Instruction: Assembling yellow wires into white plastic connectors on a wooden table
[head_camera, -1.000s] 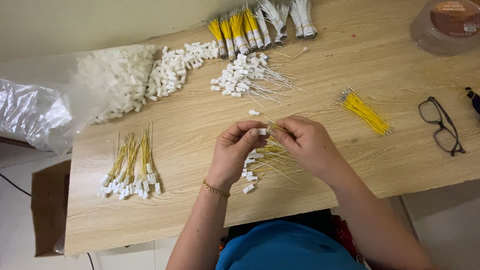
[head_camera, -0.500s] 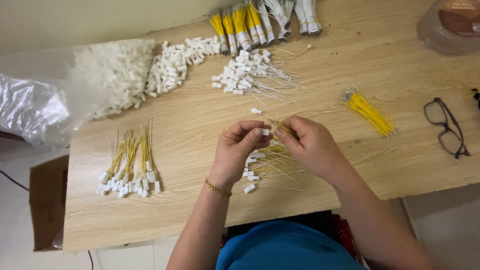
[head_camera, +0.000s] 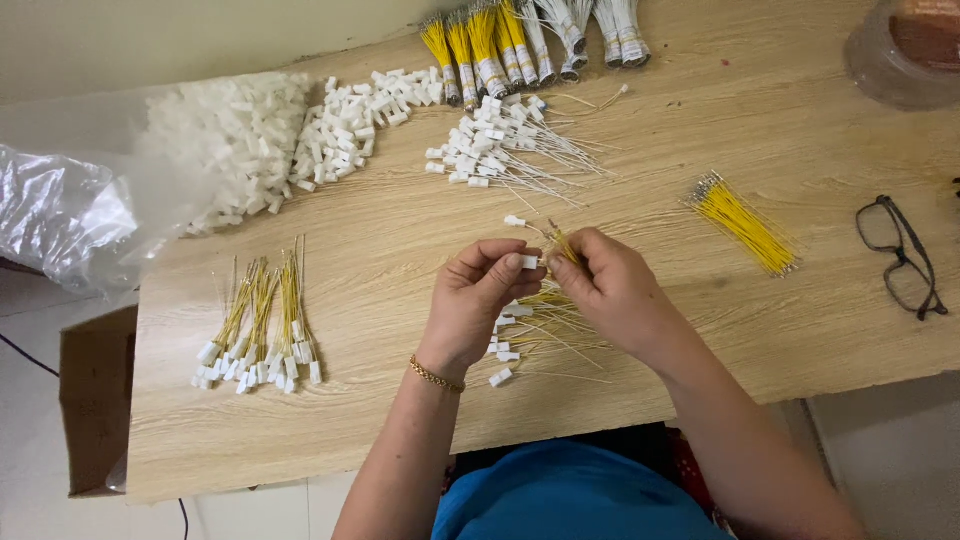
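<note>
Yellow wire ends and a small white plastic connector meet between the two hands, above the near edge of the wooden table: the left hand pinches the connector between thumb and fingertips, and the right hand grips a thin yellow wire at its tip. Both parts look light; the connector is probably rigid and best held by its flat sides, while the wire seems springy and likely to bend if gripped far from its end. Under the hands lies a loose pile of wired connectors, crowding the near edge. To the left, a finished row of yellow leads sits near the left edge. Mid-table is mostly bare wood. Farther right lie a yellow wire bundle and eyeglasses; along the far edge, heaped white connectors and taped wire bunches.
</note>
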